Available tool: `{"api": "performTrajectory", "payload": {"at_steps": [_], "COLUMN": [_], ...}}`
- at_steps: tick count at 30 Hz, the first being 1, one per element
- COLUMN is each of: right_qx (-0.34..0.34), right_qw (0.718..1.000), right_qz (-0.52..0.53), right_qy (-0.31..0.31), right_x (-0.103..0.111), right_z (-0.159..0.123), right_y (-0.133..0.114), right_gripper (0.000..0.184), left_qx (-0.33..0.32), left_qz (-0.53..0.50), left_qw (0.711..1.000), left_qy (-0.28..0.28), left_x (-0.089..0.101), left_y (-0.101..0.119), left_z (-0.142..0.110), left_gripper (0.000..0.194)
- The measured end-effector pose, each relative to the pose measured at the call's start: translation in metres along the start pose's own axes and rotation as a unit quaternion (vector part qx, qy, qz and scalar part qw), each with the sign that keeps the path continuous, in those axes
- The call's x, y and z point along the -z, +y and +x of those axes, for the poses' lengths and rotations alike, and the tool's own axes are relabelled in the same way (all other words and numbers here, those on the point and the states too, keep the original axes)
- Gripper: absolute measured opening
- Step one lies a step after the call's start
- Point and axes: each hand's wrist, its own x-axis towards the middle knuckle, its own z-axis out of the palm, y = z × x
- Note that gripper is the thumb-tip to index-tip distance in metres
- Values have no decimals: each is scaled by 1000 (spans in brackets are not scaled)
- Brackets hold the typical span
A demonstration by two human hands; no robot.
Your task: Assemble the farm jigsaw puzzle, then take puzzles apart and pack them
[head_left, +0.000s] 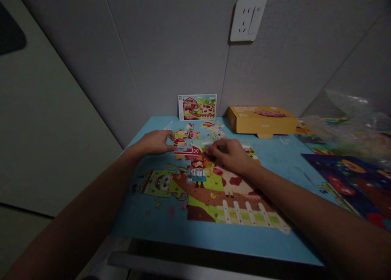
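Note:
A partly assembled jigsaw puzzle lies on the blue table, showing a farmer, a spotted cow and a white fence. At its upper left, my left hand rests with thumb and index finger apart, their tips beside red barn puzzle pieces. My right hand is over the upper middle of the puzzle, fingers curled and pressed together near the barn roof. Whatever its fingertips may hold is hidden. Loose puzzle pieces lie behind the assembled part.
A reference picture card leans against the wall at the back of the blue table. A yellow box stands at the back right. Clear plastic wrapping and a dark printed sheet lie farther right. A socket is on the wall.

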Motion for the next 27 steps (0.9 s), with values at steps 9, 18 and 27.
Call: {"api": "performTrajectory", "payload": {"at_steps": [9, 18, 27], "right_qx": [-2, -2, 0], "right_qw": [1000, 1000, 1000], "right_qz": [0, -8, 1], "right_qy": [-7, -3, -2], "right_x": [-1, -1, -2], "right_z": [1, 1, 1], "right_y": [-1, 0, 2], "right_gripper": [37, 35, 36], "left_qx": [-9, 16, -11], "left_qz": [53, 72, 78], "left_qw": [999, 997, 996], "left_qy": [11, 32, 40], "left_x": [-4, -8, -9], "left_y": [7, 16, 22], "left_z": [2, 8, 8], "left_gripper": [64, 60, 47]}}
